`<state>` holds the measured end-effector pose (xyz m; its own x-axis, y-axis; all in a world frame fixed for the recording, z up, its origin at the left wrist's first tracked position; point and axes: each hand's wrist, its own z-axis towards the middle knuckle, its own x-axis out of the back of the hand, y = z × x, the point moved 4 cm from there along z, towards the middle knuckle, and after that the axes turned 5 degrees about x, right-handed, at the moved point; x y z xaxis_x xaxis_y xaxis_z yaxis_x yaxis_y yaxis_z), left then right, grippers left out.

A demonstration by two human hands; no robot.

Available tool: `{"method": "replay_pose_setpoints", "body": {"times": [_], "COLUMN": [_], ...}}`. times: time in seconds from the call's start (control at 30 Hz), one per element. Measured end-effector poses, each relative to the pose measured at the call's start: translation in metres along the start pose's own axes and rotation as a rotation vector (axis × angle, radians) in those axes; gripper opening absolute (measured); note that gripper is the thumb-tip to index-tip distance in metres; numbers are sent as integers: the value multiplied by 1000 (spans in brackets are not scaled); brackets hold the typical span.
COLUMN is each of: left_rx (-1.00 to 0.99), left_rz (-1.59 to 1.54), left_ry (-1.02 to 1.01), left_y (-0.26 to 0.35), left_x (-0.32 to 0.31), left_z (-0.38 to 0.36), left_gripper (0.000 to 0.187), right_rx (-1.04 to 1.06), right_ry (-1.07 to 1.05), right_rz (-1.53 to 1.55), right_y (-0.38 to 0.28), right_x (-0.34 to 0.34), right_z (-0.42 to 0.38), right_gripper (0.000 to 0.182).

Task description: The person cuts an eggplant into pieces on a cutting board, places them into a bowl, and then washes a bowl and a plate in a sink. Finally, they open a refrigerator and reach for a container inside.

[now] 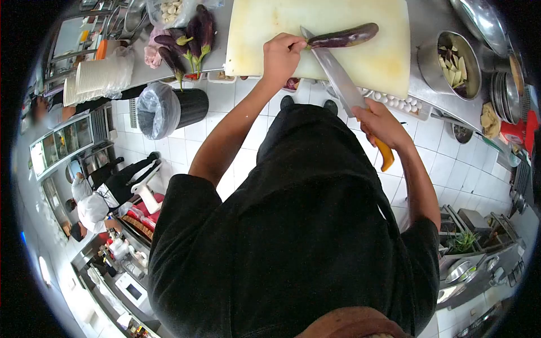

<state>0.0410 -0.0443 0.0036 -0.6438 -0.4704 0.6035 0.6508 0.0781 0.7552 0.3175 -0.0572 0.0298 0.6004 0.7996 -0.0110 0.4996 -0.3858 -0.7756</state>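
A dark purple eggplant [350,37] lies across the upper part of a pale cutting board [253,22]. My left hand [280,58] is closed at its stem end, thumb and fingers pinched there. In my right hand [384,125] is a large kitchen knife [337,73], gripped by its yellow handle. The blade slants up and left over the board, its tip by the eggplant's stem end and my left fingertips. Left of the board, several whole eggplants [204,34] are heaped on the metal counter [218,53].
A metal pot [478,73] with cut eggplant pieces stands right of the board. Below the counter edge are a tray of eggs [403,105] and a lined black bin [193,107]. Stacked white containers [93,79] sit at left. A person [93,208] is farther back at left.
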Motion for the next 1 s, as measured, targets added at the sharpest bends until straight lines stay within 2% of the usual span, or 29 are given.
{"method": "replay_pose_setpoints", "body": {"times": [0.1,0.2,0.3,0.43,0.53,0.73,1.0], "left_rx": [-18,31,-184,-11,109,-429,-509], "left_rz": [47,94,187,201,205,5,-43], "left_ry": [-14,-91,-18,-134,-435,-156,-173], "left_y": [4,5,18,45,58,91,95], "left_x": [2,6,2,-51,-83,-85,-78], "left_z": [3,12,36,71,68,9,-2], "left_gripper": [10,12,16,24,27,20,17], "right_rx": [-19,-145,-230,-43,31,13,-34], "right_ry": [-13,31,288,529,629,651,603], "right_rz": [-66,-163,-89,53,120,97,127], "right_y": [-3,-7,0,13,23,41,44], "right_x": [18,47,68,68,55,39,35], "right_z": [-26,-74,-123,-126,-108,-109,-120], "right_gripper": [31,25,23,23,23,25,27]}}
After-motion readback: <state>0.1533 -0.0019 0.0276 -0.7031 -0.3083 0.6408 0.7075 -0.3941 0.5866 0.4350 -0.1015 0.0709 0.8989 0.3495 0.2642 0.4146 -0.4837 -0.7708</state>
